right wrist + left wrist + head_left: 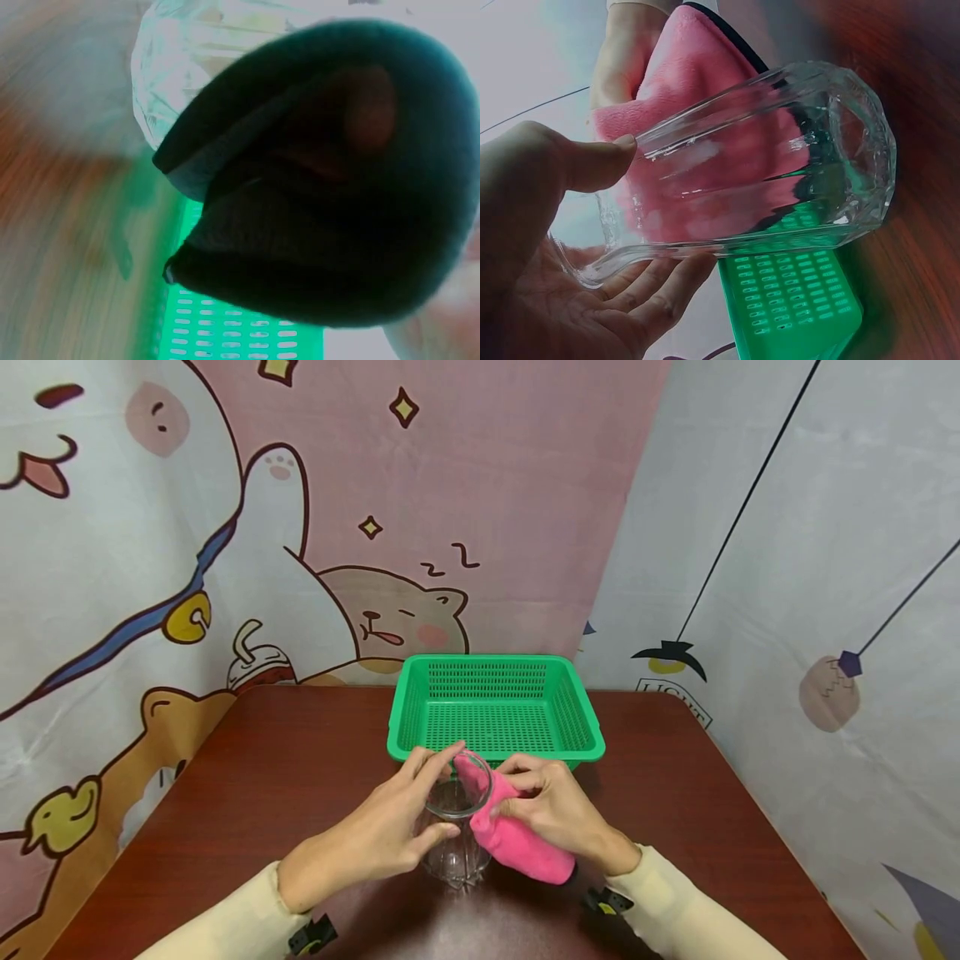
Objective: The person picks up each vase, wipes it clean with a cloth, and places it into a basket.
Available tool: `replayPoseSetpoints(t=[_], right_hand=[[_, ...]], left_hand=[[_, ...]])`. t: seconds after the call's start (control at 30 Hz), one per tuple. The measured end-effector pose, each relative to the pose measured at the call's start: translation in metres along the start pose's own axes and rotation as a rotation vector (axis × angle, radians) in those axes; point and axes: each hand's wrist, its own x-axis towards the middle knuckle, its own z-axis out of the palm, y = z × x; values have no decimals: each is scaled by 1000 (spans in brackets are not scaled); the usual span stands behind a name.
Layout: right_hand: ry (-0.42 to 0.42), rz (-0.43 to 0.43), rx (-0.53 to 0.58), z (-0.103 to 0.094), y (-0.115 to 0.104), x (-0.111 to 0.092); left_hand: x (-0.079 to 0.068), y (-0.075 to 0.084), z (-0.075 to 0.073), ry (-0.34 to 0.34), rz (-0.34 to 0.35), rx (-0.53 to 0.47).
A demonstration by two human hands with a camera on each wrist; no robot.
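Note:
A clear glass vase (456, 852) with a round flared rim and a faceted base stands out in the head view; whether its base touches the table I cannot tell. My left hand (378, 827) holds it near the rim, thumb on one side and fingers on the other, as the left wrist view (682, 172) confirms around the glass. My right hand (558, 806) pinches a pink cloth (525, 847) with a dark edge against the vase's rim. Part of the cloth lies inside the mouth. In the right wrist view, the cloth's dark folded edge (315, 247) hides most of that hand.
Just behind the hands, a green plastic basket (495, 756) with slotted walls sits on the dark red-brown table (300, 760). A cartoon-printed curtain (525, 510) hangs behind and beside the table.

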Motion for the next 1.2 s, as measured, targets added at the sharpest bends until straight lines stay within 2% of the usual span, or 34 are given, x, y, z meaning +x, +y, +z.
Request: replayPoseSetpoints(t=[0.27, 0.67, 1.2], right_hand=[[29, -12, 69, -6, -5, 0], [93, -56, 87, -20, -9, 0], [140, 22, 37, -35, -9, -13]], left_hand=[[0, 1, 0, 7, 1, -6], [-1, -1, 0, -1, -8, -5], [0, 0, 1, -13, -16, -33]])
